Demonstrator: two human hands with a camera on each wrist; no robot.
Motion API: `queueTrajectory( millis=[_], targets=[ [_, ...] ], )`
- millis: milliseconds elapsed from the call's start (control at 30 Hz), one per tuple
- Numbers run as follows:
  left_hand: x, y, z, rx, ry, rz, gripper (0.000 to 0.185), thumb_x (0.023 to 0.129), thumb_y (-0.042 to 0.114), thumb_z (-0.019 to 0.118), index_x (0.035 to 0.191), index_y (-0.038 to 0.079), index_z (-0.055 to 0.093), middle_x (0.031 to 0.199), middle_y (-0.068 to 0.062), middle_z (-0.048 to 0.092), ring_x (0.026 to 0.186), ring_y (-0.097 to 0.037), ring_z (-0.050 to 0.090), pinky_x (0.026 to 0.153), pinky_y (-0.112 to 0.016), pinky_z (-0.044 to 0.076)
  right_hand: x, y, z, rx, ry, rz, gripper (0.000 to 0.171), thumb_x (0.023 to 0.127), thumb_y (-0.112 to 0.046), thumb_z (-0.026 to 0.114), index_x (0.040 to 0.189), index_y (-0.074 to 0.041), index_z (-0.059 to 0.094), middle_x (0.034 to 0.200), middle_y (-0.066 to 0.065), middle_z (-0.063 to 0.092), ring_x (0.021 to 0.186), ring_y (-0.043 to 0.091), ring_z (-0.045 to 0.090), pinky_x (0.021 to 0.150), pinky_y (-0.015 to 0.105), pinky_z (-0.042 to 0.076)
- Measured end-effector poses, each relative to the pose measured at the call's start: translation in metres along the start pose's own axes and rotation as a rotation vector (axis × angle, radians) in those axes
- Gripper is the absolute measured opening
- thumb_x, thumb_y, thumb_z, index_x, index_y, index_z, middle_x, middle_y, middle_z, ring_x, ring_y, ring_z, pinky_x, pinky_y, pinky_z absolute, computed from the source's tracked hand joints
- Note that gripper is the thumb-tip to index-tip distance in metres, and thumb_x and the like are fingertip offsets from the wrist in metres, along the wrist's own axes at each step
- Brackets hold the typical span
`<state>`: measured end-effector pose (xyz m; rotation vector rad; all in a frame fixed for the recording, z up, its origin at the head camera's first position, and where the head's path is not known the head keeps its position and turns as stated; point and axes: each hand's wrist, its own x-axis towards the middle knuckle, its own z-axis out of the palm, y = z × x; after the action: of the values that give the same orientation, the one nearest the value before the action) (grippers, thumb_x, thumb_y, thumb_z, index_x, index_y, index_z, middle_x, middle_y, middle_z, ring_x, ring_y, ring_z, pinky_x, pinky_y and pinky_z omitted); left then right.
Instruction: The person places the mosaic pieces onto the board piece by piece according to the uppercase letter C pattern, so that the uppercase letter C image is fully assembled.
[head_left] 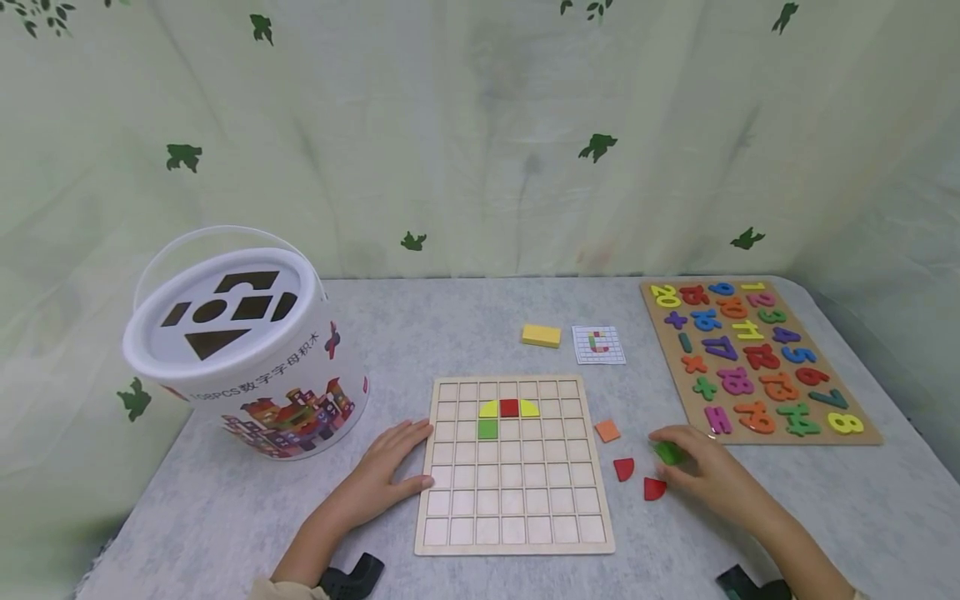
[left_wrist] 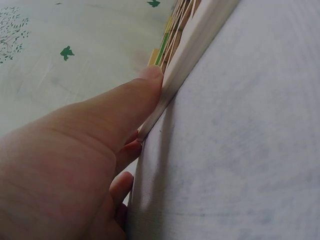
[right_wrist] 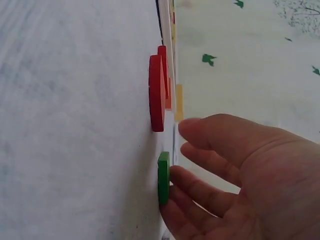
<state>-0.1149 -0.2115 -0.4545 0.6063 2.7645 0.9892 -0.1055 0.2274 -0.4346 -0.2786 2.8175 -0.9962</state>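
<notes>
My left hand (head_left: pixel 390 467) rests at the left edge of the wooden grid board (head_left: pixel 513 549), its thumb and fingers touching the rim. On the board lie a red square (head_left: pixel 509 408), two yellow quarter-round pieces and a green square (head_left: pixel 487 429). My right hand (head_left: pixel 708 473) is at a green piece (head_left: pixel 667 452) on the table. In the right wrist view its fingertips touch or nearly touch that green piece (right_wrist: pixel 164 177), while the thumb stays apart from it. Close by lie two red quarter-round pieces (head_left: pixel 624 469) and an orange square (head_left: pixel 607 431).
A white lidded bucket (head_left: pixel 247 367) stands at the left. Behind the board lie a yellow block (head_left: pixel 541 336) and a small pattern card (head_left: pixel 598 345). A number puzzle board (head_left: pixel 757 358) lies at the right, just beyond my right hand. A curtain hangs behind the table.
</notes>
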Motion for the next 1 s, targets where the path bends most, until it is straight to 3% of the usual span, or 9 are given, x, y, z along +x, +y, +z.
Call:
queueTrajectory(
  millis=[200, 500, 700, 833, 1000],
  targets=[
    [-0.001, -0.002, 0.001, -0.003, 0.009, 0.007, 0.072, 0.079, 0.046, 0.063, 0.139, 0.016, 0.036, 0.143, -0.001, 0.031, 0.133, -0.024, 0.016, 0.104, -0.049, 0.014, 0.0, 0.0, 0.002, -0.001, -0.023, -0.029, 0.038, 0.075, 0.002, 0.067, 0.111, -0.006, 0.059, 0.114, 0.011, 0.054, 0.102, 0.027, 0.051, 0.08, 0.041, 0.048],
    [-0.001, -0.002, 0.001, 0.0, 0.013, 0.007, 0.072, 0.08, 0.046, 0.062, 0.139, 0.017, 0.036, 0.143, -0.001, 0.03, 0.133, -0.025, 0.016, 0.104, -0.05, 0.015, 0.003, 0.001, 0.004, -0.088, 0.049, -0.039, 0.026, 0.074, -0.004, 0.073, 0.097, -0.008, 0.063, 0.103, 0.007, 0.055, 0.085, 0.017, 0.053, 0.069, 0.03, 0.05],
    [-0.001, -0.002, 0.001, 0.006, 0.019, 0.012, 0.072, 0.08, 0.047, 0.062, 0.139, 0.017, 0.036, 0.143, -0.002, 0.031, 0.133, -0.025, 0.017, 0.104, -0.051, 0.015, 0.003, -0.009, 0.003, -0.083, 0.047, -0.022, 0.03, 0.076, -0.013, 0.072, 0.105, -0.009, 0.063, 0.102, 0.004, 0.058, 0.088, 0.018, 0.054, 0.072, 0.033, 0.05],
    [-0.002, -0.002, 0.001, 0.009, 0.031, 0.027, 0.072, 0.079, 0.046, 0.063, 0.139, 0.015, 0.037, 0.142, -0.004, 0.032, 0.132, -0.028, 0.018, 0.103, -0.053, 0.016, 0.002, -0.024, 0.002, -0.055, 0.062, -0.091, 0.033, 0.079, -0.014, 0.07, 0.11, -0.009, 0.062, 0.103, 0.001, 0.059, 0.09, 0.018, 0.054, 0.072, 0.032, 0.051],
    [-0.001, -0.002, 0.001, 0.004, 0.018, 0.015, 0.072, 0.079, 0.045, 0.063, 0.139, 0.016, 0.036, 0.143, -0.002, 0.031, 0.133, -0.027, 0.017, 0.103, -0.052, 0.015, 0.0, -0.047, 0.004, -0.002, 0.096, -0.245, 0.035, 0.079, -0.008, 0.069, 0.112, -0.011, 0.06, 0.104, -0.004, 0.058, 0.088, 0.014, 0.054, 0.069, 0.028, 0.05]
  ],
)
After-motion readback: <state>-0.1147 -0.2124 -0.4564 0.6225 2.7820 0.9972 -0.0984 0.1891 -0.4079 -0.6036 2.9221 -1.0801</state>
